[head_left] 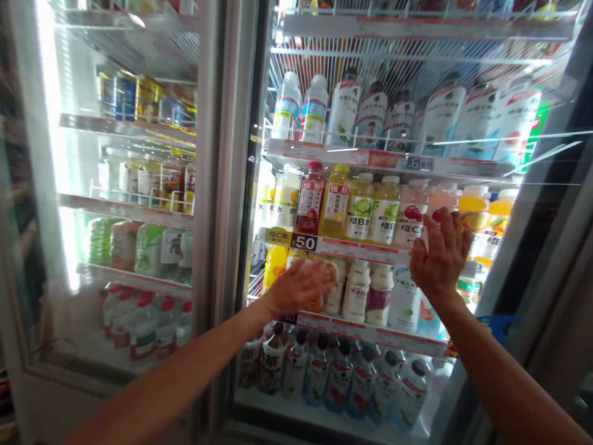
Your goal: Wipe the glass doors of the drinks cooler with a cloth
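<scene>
My left hand is stretched out flat in front of the lower middle shelf, slightly blurred, with nothing visible in it. It covers part of some yellow and orange bottles; whether it touches them I cannot tell. Close by stand white milky drink bottles. Raised at the right, my right hand has its fingers spread before the shelf of juice bottles. Nearest to it are a pink drink bottle and an orange drink bottle. A red drink bottle and a yellow one stand further left on that shelf.
Tall bottles line the shelf above, and dark-capped bottles fill the bottom. A vertical metal frame separates this cooler from a left section with cans and red-capped bottles. A dark door edge borders the right side.
</scene>
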The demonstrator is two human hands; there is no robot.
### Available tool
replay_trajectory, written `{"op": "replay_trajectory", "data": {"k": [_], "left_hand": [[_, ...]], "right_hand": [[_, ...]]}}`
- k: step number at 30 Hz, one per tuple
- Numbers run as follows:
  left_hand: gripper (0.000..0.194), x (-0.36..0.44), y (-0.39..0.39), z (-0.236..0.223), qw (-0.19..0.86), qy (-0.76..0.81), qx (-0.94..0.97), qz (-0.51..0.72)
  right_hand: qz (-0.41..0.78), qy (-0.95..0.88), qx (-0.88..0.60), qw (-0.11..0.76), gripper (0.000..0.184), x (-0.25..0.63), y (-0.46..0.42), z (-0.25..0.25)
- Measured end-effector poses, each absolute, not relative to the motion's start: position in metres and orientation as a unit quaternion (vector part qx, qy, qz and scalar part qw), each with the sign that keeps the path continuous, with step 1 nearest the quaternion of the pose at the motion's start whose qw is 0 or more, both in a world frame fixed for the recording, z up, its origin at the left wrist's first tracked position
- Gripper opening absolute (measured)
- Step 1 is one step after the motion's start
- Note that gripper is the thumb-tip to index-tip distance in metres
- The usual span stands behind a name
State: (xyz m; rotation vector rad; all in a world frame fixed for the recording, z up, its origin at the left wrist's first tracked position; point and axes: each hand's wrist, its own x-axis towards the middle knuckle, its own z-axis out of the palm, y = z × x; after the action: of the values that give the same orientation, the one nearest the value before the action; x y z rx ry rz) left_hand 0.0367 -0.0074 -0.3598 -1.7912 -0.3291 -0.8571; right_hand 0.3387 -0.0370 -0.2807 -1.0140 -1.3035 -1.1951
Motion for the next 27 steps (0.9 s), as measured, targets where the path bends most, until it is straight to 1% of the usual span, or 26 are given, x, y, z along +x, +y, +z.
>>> {"op": "replay_trajectory", "data": {"k": [2, 4, 5, 6, 7, 8, 10, 11, 12, 13, 15, 17, 19, 20, 21, 22, 23, 25, 27], "left_hand": [[0.041, 0.013, 0.000, -0.334, 0.495, -0.252, -0.679, -0.480], [0.043, -0.003, 0.006, -0.316, 0.455, -0.326, -0.592, -0.580], [0.044, -0.004, 0.006, -0.315, 0.447, -0.337, -0.574, -0.598], [0.044, -0.002, 0.005, -0.322, 0.452, -0.327, -0.585, -0.588], [0.044, 0.004, 0.002, -0.335, 0.470, -0.296, -0.625, -0.549], [0.043, 0.011, -0.002, -0.352, 0.496, -0.241, -0.681, -0.483], [0.039, 0.026, -0.011, -0.392, 0.539, -0.085, -0.774, -0.321], [0.035, 0.031, -0.014, -0.407, 0.549, -0.012, -0.795, -0.259], [0.033, 0.033, -0.016, -0.416, 0.554, 0.038, -0.802, -0.220], [0.032, 0.032, -0.016, -0.416, 0.555, 0.056, -0.803, -0.210], [0.033, 0.025, -0.013, -0.393, 0.550, 0.004, -0.794, -0.259], [0.039, 0.015, -0.006, -0.350, 0.533, -0.114, -0.754, -0.368], [0.045, 0.011, -0.001, -0.314, 0.491, -0.243, -0.663, -0.510], [0.047, 0.012, 0.000, -0.306, 0.477, -0.273, -0.633, -0.546], [0.048, 0.015, -0.001, -0.306, 0.474, -0.275, -0.628, -0.552], [0.047, 0.019, -0.002, -0.315, 0.486, -0.249, -0.653, -0.525], [0.046, 0.023, -0.004, -0.330, 0.507, -0.196, -0.698, -0.467], [0.039, 0.032, -0.009, -0.368, 0.537, -0.063, -0.784, -0.305], [0.035, 0.036, -0.011, -0.393, 0.543, 0.035, -0.818, -0.186]], "right_hand": [[-0.501, -0.542, -0.427, 0.523, 0.050, 0.339, -0.037, -0.284], [-0.501, -0.537, -0.432, 0.524, 0.050, 0.337, -0.037, -0.285], [-0.502, -0.534, -0.432, 0.526, 0.050, 0.337, -0.036, -0.286], [-0.502, -0.532, -0.432, 0.527, 0.049, 0.336, -0.036, -0.286], [-0.502, -0.532, -0.431, 0.528, 0.049, 0.336, -0.036, -0.286], [-0.501, -0.533, -0.428, 0.530, 0.049, 0.336, -0.036, -0.286], [-0.499, -0.537, -0.423, 0.533, 0.049, 0.337, -0.037, -0.286], [-0.498, -0.539, -0.422, 0.532, 0.050, 0.338, -0.037, -0.286], [-0.498, -0.542, -0.423, 0.529, 0.050, 0.339, -0.037, -0.287], [-0.499, -0.544, -0.425, 0.524, 0.051, 0.339, -0.037, -0.287], [-0.498, -0.549, -0.426, 0.519, 0.051, 0.341, -0.036, -0.287], [-0.494, -0.551, -0.426, 0.521, 0.051, 0.341, -0.036, -0.287], [-0.489, -0.550, -0.428, 0.524, 0.051, 0.341, -0.036, -0.288], [-0.487, -0.550, -0.429, 0.526, 0.052, 0.340, -0.036, -0.288], [-0.484, -0.551, -0.430, 0.526, 0.052, 0.340, -0.036, -0.288], [-0.483, -0.551, -0.431, 0.527, 0.052, 0.340, -0.036, -0.288], [-0.483, -0.551, -0.430, 0.528, 0.052, 0.339, -0.037, -0.288], [-0.486, -0.549, -0.429, 0.528, 0.051, 0.339, -0.037, -0.287], [-0.492, -0.544, -0.429, 0.528, 0.050, 0.339, -0.038, -0.287]]}}
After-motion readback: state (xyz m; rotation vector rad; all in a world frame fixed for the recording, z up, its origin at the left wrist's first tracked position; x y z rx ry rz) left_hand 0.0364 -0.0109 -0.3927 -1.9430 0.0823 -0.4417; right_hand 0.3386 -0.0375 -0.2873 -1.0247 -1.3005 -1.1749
